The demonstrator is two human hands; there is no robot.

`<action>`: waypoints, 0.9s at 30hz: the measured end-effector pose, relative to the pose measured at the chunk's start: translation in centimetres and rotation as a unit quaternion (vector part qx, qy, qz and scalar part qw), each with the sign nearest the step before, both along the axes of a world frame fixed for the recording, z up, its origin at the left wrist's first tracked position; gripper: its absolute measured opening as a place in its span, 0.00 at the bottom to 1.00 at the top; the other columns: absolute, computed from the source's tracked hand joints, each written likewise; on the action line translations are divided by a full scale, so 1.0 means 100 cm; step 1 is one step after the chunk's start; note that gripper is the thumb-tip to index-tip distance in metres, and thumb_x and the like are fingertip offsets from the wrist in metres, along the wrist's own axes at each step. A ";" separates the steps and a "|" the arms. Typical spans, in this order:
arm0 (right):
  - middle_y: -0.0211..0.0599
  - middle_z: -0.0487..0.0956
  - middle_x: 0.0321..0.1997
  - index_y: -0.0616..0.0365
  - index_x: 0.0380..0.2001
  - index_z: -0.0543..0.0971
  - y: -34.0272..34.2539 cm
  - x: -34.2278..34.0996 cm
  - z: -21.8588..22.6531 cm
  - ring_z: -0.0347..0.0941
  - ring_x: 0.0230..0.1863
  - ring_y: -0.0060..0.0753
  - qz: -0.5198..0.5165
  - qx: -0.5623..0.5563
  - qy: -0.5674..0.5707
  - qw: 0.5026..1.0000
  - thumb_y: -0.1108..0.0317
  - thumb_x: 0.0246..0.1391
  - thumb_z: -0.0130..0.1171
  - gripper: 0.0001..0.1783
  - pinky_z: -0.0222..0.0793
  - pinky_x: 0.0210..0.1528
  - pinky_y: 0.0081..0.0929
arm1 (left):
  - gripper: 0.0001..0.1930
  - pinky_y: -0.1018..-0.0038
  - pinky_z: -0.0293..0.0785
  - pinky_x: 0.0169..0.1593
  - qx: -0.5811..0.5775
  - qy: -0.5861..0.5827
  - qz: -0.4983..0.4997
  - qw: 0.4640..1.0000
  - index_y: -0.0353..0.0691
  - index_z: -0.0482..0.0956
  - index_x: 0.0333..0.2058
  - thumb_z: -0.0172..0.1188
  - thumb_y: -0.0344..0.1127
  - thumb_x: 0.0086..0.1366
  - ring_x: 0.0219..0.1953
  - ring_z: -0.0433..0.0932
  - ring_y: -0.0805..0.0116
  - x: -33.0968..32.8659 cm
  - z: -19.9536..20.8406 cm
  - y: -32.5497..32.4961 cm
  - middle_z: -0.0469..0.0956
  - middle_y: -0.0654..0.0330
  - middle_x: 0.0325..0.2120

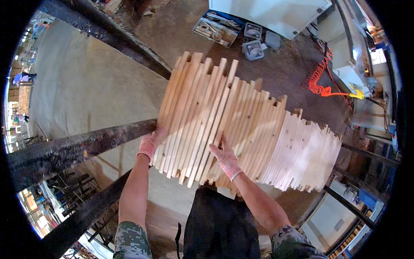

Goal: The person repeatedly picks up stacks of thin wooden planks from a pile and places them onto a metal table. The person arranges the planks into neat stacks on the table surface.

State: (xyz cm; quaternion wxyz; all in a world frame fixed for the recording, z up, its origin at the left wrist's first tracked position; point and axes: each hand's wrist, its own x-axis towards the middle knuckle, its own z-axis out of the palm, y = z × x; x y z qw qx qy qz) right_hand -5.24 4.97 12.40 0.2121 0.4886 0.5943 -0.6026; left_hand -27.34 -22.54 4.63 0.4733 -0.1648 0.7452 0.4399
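A broad layer of pale wooden strips (196, 112) lies side by side in front of me, their ends uneven. My left hand (152, 143), in a pinkish knit glove, closes round the outermost strips at the left edge; some of its fingers are hidden by the wood. My right hand (225, 159), gloved alike, grips at the middle of the layer, beside a narrow dark gap between strips. Its thumb rests on the wood and its other fingers are partly hidden. Toward the right, the layer continues as lighter, shorter-looking strips (302, 151) that neither hand touches.
Dark metal beams (86, 140) run out on the left, at the layer's level. Beyond the strips, a tool tray (215, 31) and clear plastic boxes (253, 49) sit on the floor near a white cabinet (271, 15). An orange coiled air hose (318, 82) hangs at the right.
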 end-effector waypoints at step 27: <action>0.47 0.81 0.60 0.63 0.66 0.75 0.138 0.076 -0.011 0.77 0.58 0.46 -0.020 0.245 0.006 0.969 0.36 0.69 0.51 0.41 0.68 0.62 0.42 | 0.55 0.67 0.49 0.78 0.170 0.142 -0.046 0.974 0.30 0.49 0.76 0.71 0.48 0.60 0.77 0.56 0.53 0.124 0.099 0.187 0.58 0.42 0.74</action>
